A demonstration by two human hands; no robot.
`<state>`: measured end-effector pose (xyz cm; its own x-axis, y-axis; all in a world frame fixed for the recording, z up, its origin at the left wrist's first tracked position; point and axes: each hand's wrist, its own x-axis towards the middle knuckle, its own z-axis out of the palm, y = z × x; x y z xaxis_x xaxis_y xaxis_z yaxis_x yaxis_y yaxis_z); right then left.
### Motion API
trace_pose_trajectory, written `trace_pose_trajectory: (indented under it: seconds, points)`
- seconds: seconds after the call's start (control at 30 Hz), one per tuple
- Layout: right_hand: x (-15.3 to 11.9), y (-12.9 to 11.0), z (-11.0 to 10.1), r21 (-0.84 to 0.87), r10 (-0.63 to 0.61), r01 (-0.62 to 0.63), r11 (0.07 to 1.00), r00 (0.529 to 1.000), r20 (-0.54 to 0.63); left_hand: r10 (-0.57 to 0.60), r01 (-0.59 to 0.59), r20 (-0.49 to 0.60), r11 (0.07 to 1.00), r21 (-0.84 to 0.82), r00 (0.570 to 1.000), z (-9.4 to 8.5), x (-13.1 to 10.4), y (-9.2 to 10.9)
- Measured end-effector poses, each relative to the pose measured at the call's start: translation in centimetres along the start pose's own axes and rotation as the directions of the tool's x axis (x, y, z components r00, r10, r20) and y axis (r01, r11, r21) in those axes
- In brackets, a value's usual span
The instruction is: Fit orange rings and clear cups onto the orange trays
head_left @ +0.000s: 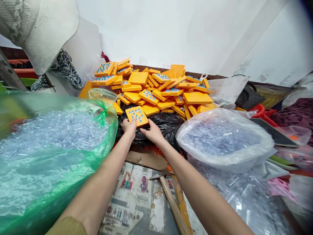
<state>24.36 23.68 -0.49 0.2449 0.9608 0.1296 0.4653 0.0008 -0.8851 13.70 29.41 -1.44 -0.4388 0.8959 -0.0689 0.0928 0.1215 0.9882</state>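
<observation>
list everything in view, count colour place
held box: one, yellow, blue-dotted, centre
piled boxes: many, yellow, against wall
black plastic: count unclear, black, before pile
green bag: one, green, left
white bag: one, whitish, right
clear pieces: many, clear, in bags
hammer: one, brown-handled, lower centre
printed board: one, greyish, lower centre
hat: one, white, upper left
patterned cloth: one, dark, below hat
wall: one, white, back
clutter: uncounted, mixed colours, right
left grip: one, bare, on box
right grip: one, bare, box's right corner

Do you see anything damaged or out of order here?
Yes: the printed surface beside the hammer has a ragged pale patch, as if its print had peeled away. Beyond, the yellow cases lie heaped at odd angles.
</observation>
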Motion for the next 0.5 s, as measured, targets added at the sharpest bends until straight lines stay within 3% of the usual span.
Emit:
trace_pose_trajectory:
  seconds: [0.17,0.37,0.5]
  points:
    - [-1.9,0.1,-0.4,0.194,0.137,-0.129,0.972,0.990,-0.024,-0.091,0.103,0.134,0.991,-0.086,0.987,-0.7,-1.4,-0.3]
    - [-3.2,-0.8,-1.3,0.449,0.341,-0.293,0.844,0.940,-0.027,-0.054,0.093,0.206,0.978,-0.184,0.977,-2.2,-5.5,-0.6]
    - [-4.8,-2.3,-2.7,0.514,0.377,-0.313,0.799,0.926,-0.021,-0.052,0.117,0.270,0.966,-0.231,0.961,-4.0,-8.2,-0.6]
